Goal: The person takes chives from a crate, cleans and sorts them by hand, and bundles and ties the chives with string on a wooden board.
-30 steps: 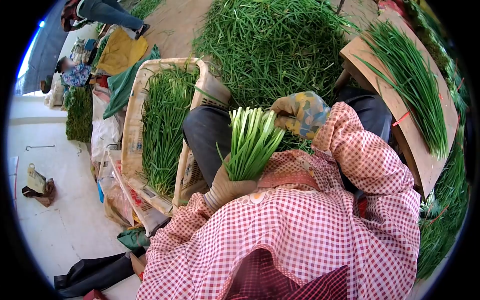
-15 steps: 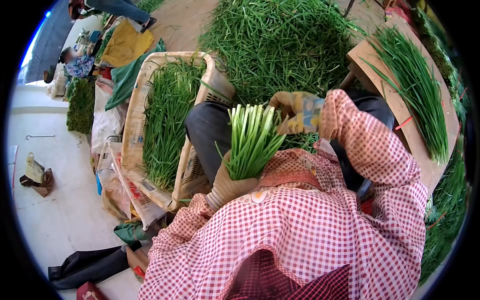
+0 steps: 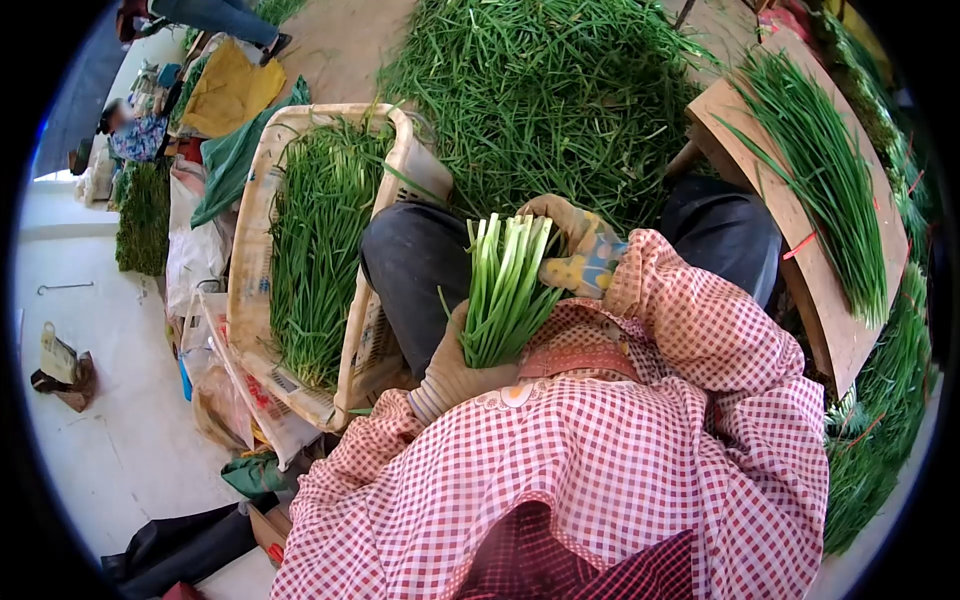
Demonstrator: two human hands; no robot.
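Note:
A bunch of garlic chives (image 3: 500, 300) stands upright before my lap, its pale cut ends up. My left hand (image 3: 457, 362), in a beige glove, is wrapped round its lower, leafy part. At the upper right of the bunch, my right hand (image 3: 575, 245), in a patterned glove with a tan palm, has its fingers curled against the pale stems. The fingertips partly hide behind the stalks. Beyond both hands spreads a large heap of loose chives (image 3: 550, 110) on the floor.
To my left stands a slatted plastic basket (image 3: 250, 260) of chives. On the right, a curved board (image 3: 735, 120) carries a tied bundle (image 3: 825, 185), with more bundles (image 3: 880, 430) below it. Another person (image 3: 140, 130) sits at the far upper left; a dark garment lies at the lower left.
My right hand has come closer in over the stem ends, its fingers now curled against them. The left hand keeps its hold. The whole view has shifted slightly.

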